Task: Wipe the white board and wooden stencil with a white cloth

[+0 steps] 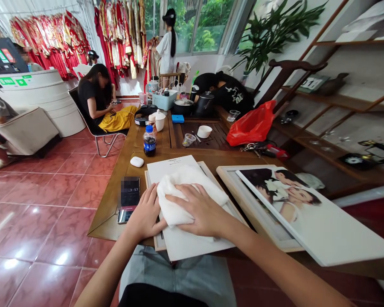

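Both hands are down on a white cloth (pixel 185 196) that lies over a white sheet or backing board (pixel 192 245) set in a pale picture frame (pixel 158 243) at the near edge of the wooden table (pixel 115 187). The right hand (pixel 205 213) lies flat and open on top of the cloth, fingers spread toward the left, pressing it onto the board rather than pinching it. The left hand (pixel 145 217) rests with its palm on the frame's left edge and its fingertips against the bunched end of the cloth; it looks like a steadying hold, keeping the frame from sliding, with nothing closed inside the fingers.

The cloth is folded into a thick band, its long axis running from the near left up to the far right, across the board. The board and frame lie flat, with the long side pointing away from the person, slightly turned to the left.

Just beside the left hand lies a smartphone (pixel 129 198) with its screen lit, and beyond it a small white earbud case (pixel 137 161). To the right, a second frame holds a large wedding photograph print (pixel 307 213) laid askew on it, well within reach but untouched. Farther up the table stand a dark cola bottle (pixel 149 141) and a red plastic bag (pixel 252 124).
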A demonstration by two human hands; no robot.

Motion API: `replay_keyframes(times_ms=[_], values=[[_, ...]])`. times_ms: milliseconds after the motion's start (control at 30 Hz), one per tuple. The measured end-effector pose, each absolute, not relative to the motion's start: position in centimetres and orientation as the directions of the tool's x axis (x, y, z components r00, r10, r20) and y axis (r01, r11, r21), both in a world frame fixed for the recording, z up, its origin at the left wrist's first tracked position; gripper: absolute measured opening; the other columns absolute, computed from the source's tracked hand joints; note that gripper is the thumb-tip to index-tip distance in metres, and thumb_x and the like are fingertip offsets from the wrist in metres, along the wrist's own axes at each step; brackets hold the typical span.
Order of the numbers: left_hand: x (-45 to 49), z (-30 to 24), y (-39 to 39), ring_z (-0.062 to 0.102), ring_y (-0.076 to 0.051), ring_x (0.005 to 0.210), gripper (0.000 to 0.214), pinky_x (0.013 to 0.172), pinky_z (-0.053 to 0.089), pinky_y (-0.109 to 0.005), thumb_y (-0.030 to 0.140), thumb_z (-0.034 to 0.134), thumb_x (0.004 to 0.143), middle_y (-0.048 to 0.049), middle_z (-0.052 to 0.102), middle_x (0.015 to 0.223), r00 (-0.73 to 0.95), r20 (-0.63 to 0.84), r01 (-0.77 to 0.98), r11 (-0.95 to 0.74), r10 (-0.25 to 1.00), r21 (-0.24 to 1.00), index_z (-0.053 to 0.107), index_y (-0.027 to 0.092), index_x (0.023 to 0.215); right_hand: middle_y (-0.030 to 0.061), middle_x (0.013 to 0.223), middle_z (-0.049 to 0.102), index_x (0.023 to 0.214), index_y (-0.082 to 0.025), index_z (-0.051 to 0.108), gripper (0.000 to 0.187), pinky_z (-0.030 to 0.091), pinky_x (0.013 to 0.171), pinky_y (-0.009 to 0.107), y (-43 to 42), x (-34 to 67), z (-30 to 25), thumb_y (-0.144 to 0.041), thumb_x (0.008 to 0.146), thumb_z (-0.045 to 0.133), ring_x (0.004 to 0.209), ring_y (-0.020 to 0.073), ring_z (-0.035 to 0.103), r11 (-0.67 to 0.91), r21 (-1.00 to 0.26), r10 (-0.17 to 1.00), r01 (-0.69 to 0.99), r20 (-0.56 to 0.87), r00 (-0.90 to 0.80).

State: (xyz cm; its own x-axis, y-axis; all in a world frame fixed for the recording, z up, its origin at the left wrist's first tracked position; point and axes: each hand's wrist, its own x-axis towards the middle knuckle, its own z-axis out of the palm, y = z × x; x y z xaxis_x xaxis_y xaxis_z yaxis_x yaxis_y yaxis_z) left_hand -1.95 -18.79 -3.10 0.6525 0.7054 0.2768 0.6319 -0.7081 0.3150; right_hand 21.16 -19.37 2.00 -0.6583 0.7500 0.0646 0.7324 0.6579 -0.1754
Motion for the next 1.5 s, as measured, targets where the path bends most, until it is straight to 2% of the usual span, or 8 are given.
replay_keyframes(times_ms=[233, 467, 667, 800, 900, 1100, 1200, 1500], values=[[-1.9, -3.3, -19.0, 0.018, -0.04, 0.155, 0.073, 0.123, 0.026, -0.058, 0.044, 0.044, 0.098, -0.0257, 0.024, 0.165, 0.622, 0.244, 0.684, -0.668, 0.744, 0.295, 0.025, 0.005, 0.157, 0.0151, 0.152, 0.049, 0.147, -0.032, 0.052, 0.066, 0.036, 0.109, 0.058, -17.6, 23.7, 2.1, -0.049, 0.085, 0.068, 0.139, 0.0358, 0.043, 0.501, -0.137, 0.863, 0.854, 0.014, -0.504], [-1.9, -3.5, -19.0, 0.017, -0.039, 0.156, 0.075, 0.123, 0.026, -0.057, 0.044, 0.046, 0.098, -0.0234, 0.023, 0.166, 0.618, 0.254, 0.674, -0.668, 0.744, 0.315, 0.022, 0.009, 0.159, 0.0217, 0.153, 0.045, 0.15, -0.024, 0.049, 0.063, 0.041, 0.099, 0.064, -14.1, 24.3, 1.9, -0.054, 0.094, 0.051, 0.134, 0.0432, 0.046, 0.355, -0.12, 0.935, 0.927, 0.033, -0.353], [-1.9, -3.3, -18.9, 0.017, -0.04, 0.156, 0.075, 0.123, 0.026, -0.058, 0.043, 0.045, 0.098, -0.0247, 0.024, 0.165, 0.628, 0.245, 0.676, -0.674, 0.738, 0.297, 0.02, 0.009, 0.159, 0.0172, 0.158, 0.04, 0.15, -0.03, 0.048, 0.066, 0.037, 0.103, 0.064, -12.1, 22.5, 2.2, -0.058, 0.091, 0.055, 0.137, 0.0416, 0.041, 0.463, -0.133, 0.885, 0.876, 0.009, -0.466], [-1.9, -3.3, -18.9, 0.018, -0.04, 0.156, 0.074, 0.122, 0.027, -0.058, 0.045, 0.045, 0.098, -0.0246, 0.028, 0.164, 0.627, 0.254, 0.672, -0.676, 0.737, 0.304, 0.022, 0.009, 0.158, 0.0118, 0.159, 0.041, 0.15, -0.035, 0.048, 0.069, 0.028, 0.113, 0.057, -11.2, 21.6, 2.6, -0.055, 0.086, 0.065, 0.144, 0.0347, 0.036, 0.586, -0.156, 0.803, 0.795, -0.019, -0.596], [-1.9, -3.3, -18.9, 0.018, -0.04, 0.155, 0.073, 0.122, 0.027, -0.058, 0.045, 0.045, 0.098, -0.0262, 0.029, 0.163, 0.622, 0.252, 0.675, -0.671, 0.742, 0.308, 0.025, 0.007, 0.157, 0.0093, 0.159, 0.041, 0.148, -0.038, 0.049, 0.068, 0.03, 0.113, 0.054, -11.0, 21.0, 2.8, -0.054, 0.084, 0.067, 0.144, 0.0324, 0.036, 0.584, -0.163, 0.802, 0.795, -0.033, -0.596], [-1.9, -3.4, -19.0, 0.017, -0.039, 0.156, 0.075, 0.123, 0.026, -0.058, 0.044, 0.045, 0.098, -0.0239, 0.024, 0.166, 0.619, 0.258, 0.67, -0.671, 0.741, 0.318, 0.019, 0.009, 0.16, 0.0283, 0.146, 0.044, 0.15, -0.017, 0.043, 0.068, 0.044, 0.09, 0.067, -11.2, 19.3, 2.4, -0.056, 0.095, 0.046, 0.125, 0.0468, 0.047, 0.228, -0.123, 0.974, 0.966, 0.009, -0.228], [-1.9, -3.5, -19.0, 0.017, -0.039, 0.156, 0.075, 0.123, 0.026, -0.058, 0.044, 0.046, 0.098, -0.0249, 0.023, 0.166, 0.621, 0.252, 0.675, -0.669, 0.743, 0.311, 0.021, 0.008, 0.159, 0.03, 0.142, 0.045, 0.149, -0.014, 0.042, 0.069, 0.046, 0.086, 0.068, -10.7, 18.9, 2.2, -0.057, 0.095, 0.044, 0.122, 0.0485, 0.048, 0.157, -0.11, 0.988, 0.981, 0.009, -0.157], [-1.8, -3.5, -19.0, 0.018, -0.041, 0.155, 0.077, 0.122, 0.027, -0.059, 0.045, 0.045, 0.098, -0.0246, 0.023, 0.165, 0.619, 0.248, 0.675, -0.667, 0.745, 0.315, 0.017, 0.009, 0.16, 0.0187, 0.159, 0.036, 0.153, -0.027, 0.043, 0.071, 0.037, 0.105, 0.064, -8.7, 18.3, 2.4, -0.058, 0.091, 0.056, 0.137, 0.0412, 0.039, 0.525, -0.142, 0.847, 0.839, -0.009, -0.532]])
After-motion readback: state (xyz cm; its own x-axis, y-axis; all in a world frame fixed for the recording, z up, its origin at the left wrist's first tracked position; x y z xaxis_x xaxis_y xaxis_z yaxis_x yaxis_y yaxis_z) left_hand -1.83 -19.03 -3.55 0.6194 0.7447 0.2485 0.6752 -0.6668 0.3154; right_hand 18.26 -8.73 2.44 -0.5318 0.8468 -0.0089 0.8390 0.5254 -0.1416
